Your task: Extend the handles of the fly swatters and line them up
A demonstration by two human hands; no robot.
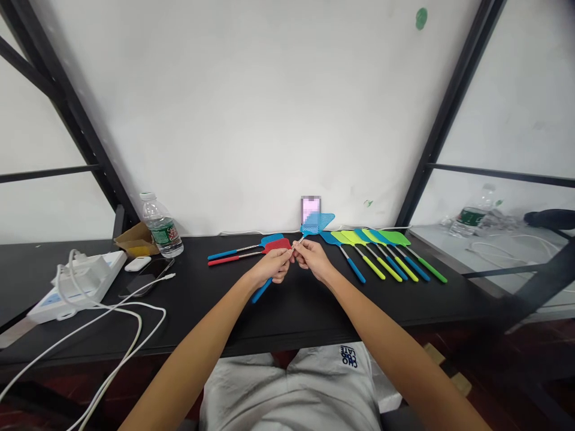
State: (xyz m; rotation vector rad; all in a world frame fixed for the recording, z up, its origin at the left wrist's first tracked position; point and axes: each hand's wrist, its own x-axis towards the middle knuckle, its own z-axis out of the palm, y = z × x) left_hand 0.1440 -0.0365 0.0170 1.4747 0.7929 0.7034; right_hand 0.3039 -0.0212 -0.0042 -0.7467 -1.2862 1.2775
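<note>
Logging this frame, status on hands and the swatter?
Left hand shut on blue swatter handle; right hand pinches its metal rod. Head raised above black table. Two swatters left, row right, none blocking.

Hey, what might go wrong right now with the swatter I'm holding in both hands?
The left hand and right hand grip the blue swatter by its thin metal rod; uneven force may bend it. Its raised head sits near the green and blue swatters lined up at the right and might knock them out of line.

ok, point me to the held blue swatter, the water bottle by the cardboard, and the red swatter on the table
blue fly swatter [317,222], head view, on its mesh head
water bottle [162,229], head view, on its label
red fly swatter [277,245], head view, on its head
</note>
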